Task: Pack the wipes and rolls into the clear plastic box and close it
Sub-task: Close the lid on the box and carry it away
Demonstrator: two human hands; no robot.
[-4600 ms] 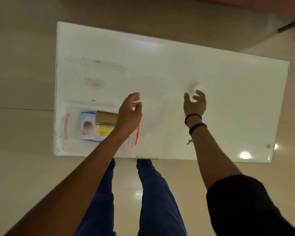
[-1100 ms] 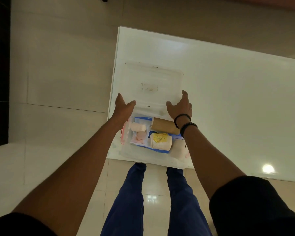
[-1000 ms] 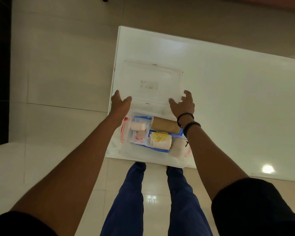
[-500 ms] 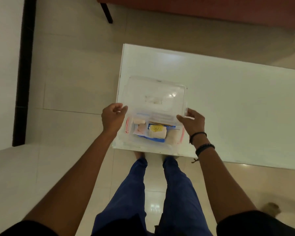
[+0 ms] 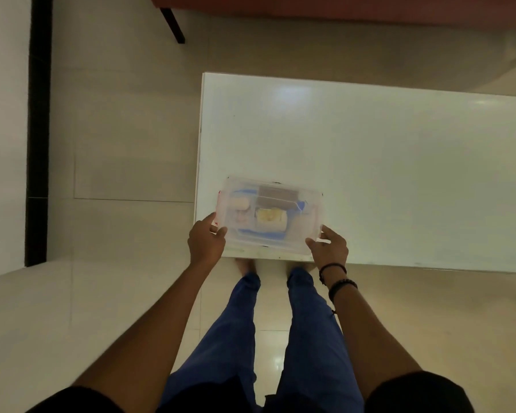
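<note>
Clear plastic box (image 5: pixel 270 216) lidded, long axis left-right along table (image 5: pixel 399 174) edge; left hand (image 5: pixel 205 242), right hand (image 5: pixel 329 248) fingers clamp near corners.

Clear glossy plastic box (image 5: pixel 270 216); smooth white table (image 5: pixel 399 174); brown cardboard roll (image 5: pixel 277 198).

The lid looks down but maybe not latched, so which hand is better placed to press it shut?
Neither clearly: left hand and right hand each grip a near corner of the lid.

White table (image 5: pixel 399 174) carries the clear plastic box (image 5: pixel 307 239), apparently lidded.
</note>
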